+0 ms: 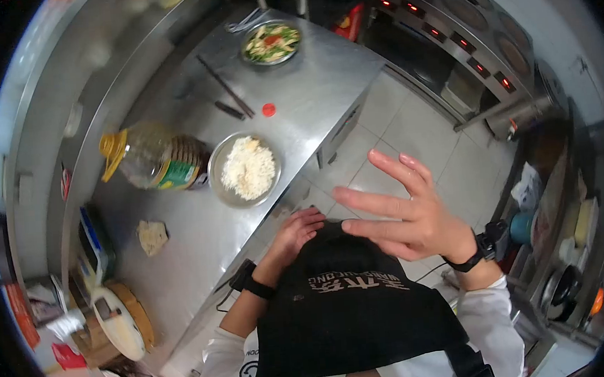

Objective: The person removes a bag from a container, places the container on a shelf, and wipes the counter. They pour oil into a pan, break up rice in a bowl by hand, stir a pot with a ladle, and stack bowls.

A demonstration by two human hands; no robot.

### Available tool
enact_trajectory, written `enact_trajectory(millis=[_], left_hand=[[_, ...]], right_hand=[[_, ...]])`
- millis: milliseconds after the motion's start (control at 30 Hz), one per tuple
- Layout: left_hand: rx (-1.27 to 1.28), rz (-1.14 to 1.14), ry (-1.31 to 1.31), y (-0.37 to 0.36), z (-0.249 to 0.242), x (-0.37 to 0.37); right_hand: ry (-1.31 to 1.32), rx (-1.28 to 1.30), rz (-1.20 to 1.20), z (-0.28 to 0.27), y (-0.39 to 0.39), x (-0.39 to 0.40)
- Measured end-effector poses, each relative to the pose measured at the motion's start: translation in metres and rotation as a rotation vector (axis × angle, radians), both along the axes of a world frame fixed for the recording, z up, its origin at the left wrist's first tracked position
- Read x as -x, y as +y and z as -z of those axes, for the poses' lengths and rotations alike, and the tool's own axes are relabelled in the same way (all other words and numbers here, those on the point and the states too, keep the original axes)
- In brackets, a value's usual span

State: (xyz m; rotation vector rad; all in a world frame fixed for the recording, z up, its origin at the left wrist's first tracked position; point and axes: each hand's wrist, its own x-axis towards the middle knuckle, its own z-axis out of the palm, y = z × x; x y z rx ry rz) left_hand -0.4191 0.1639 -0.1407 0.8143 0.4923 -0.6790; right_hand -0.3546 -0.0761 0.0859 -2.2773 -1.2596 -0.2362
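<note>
My right hand (412, 216) is raised in front of the black apron (353, 325), empty, with its fingers spread apart. My left hand (297, 234) rests by the apron's upper edge near the table's front edge, fingers stretched out and nothing visible in them. Closest to it on the metal table (202, 265) stands a steel bowl (219, 187) of white crumbly food (248, 170). Beside the bowl lies a large oil jug (153, 157) with a yellow cap. Beyond are a red cap (268, 109), a dark-handled utensil (229, 110) and a pair of chopsticks (225, 86).
A dish of chopped green and pale food (272, 43) sits at the table's far end. A crumpled cloth (153, 237) and a round board (119, 324) are on the left. Across the tiled floor (398, 105) stands a cooker (463, 42) with red displays; a cluttered shelf (565, 240) lines the right.
</note>
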Motion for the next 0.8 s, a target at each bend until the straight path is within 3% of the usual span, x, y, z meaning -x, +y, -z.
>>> enact_trajectory(millis=[100,167,233,267,300,333,400,433,500,533,633,667,800], left_hand=[[0.026,0.082,-0.049,-0.033,-0.035,-0.022],[0.062,0.184,-0.222,-0.049,-0.051,-0.042],[-0.002,0.291,-0.159,-0.065,-0.063,-0.059],[-0.011,0.314,-0.17,-0.076,-0.072,-0.067],[-0.021,0.332,-0.186,-0.088,-0.083,-0.077],[-0.053,0.378,-0.174,-0.098,-0.087,-0.089],[-0.066,0.445,-0.151,-0.116,-0.081,-0.108],[-0.026,0.465,-0.145,-0.124,-0.077,-0.118],[0.003,0.52,-0.168,-0.142,-0.074,-0.143],[0.011,0.534,-0.153,-0.152,-0.074,-0.157],[0.004,0.55,-0.132,-0.187,-0.08,-0.207],[0.026,0.547,-0.153,-0.198,-0.087,-0.224],[0.069,0.535,-0.18,-0.238,-0.089,-0.276]], right_hand=[[-0.149,-0.057,0.035,-0.012,-0.021,-0.003],[-0.161,-0.012,0.041,-0.029,-0.032,-0.009],[-0.264,0.063,0.05,-0.043,-0.041,-0.013],[-0.073,0.095,-0.086,-0.063,-0.042,-0.025],[-0.557,0.099,-0.233,-0.061,-0.049,-0.035],[-0.783,0.19,-0.326,-0.065,-0.053,-0.038],[0.735,-0.404,-0.462,-0.05,-0.034,-0.011],[0.248,0.13,-0.419,-0.081,-0.054,-0.024],[-0.39,0.155,-0.025,-0.089,-0.076,-0.033],[-0.533,0.2,0.148,-0.094,-0.086,-0.045],[-0.669,0.152,0.193,-0.09,-0.099,-0.091],[-0.55,0.276,0.003,-0.103,-0.119,-0.109],[-0.465,0.376,-0.111,-0.112,-0.168,-0.194]])
